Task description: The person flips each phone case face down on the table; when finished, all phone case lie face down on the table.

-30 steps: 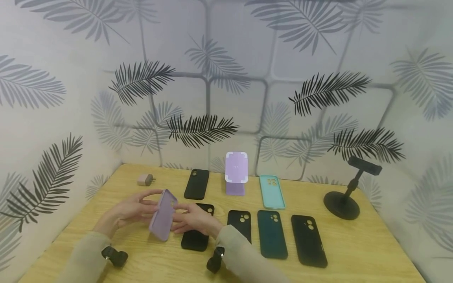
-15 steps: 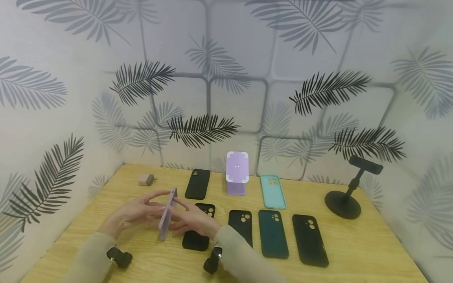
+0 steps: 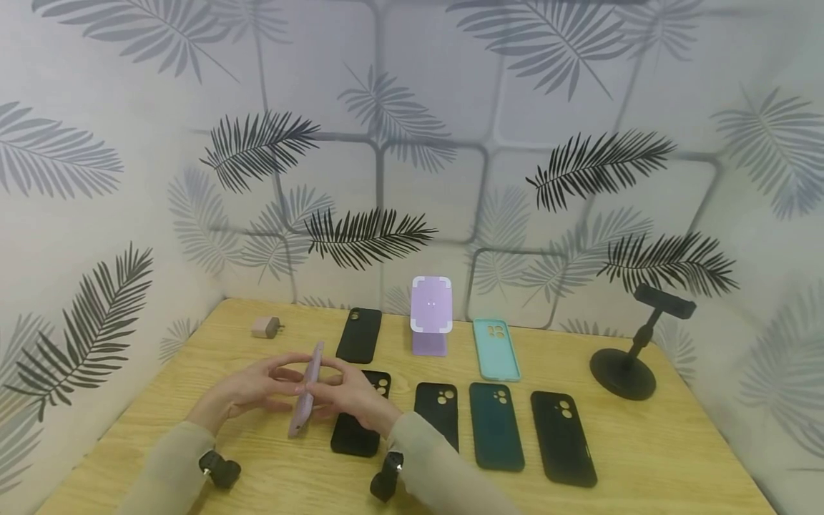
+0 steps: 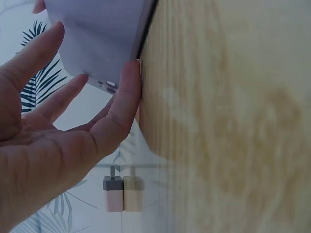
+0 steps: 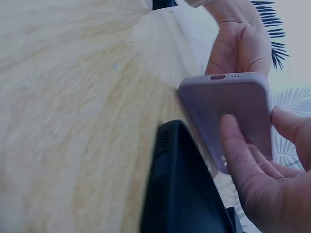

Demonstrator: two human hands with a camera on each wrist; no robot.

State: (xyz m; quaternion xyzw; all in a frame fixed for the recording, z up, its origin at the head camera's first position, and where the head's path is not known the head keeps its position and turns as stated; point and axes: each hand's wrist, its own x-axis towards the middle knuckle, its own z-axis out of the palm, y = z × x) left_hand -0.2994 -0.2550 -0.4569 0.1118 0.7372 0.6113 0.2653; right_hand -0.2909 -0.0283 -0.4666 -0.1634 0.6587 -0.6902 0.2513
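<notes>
A lilac phone case (image 3: 309, 390) stands almost edge-on in the head view, raised above the table between both hands. My left hand (image 3: 257, 385) holds it from the left, with fingertips along its side and surface. From the right, my right hand (image 3: 352, 392) grips it, thumb at the near edge and fingers spread across one face. In the right wrist view, a fingertip presses the broad face of the case (image 5: 209, 104), whose end with a port cutout faces the camera. A black phone case (image 3: 355, 435) lies partly hidden beneath my right hand.
Along the front lie a black case (image 3: 428, 411), a dark teal case (image 3: 496, 425) and another black case (image 3: 563, 438). Behind are a black case (image 3: 359, 336), a turquoise case (image 3: 496, 350), a purple phone stand (image 3: 431, 304) and a plug adapter (image 3: 265, 327). A black stand (image 3: 623, 372) stands right.
The lilac case has turned from showing its broad face to nearly edge-on, shifting slightly right. My left hand has moved slightly right with it; the other things stay put.
</notes>
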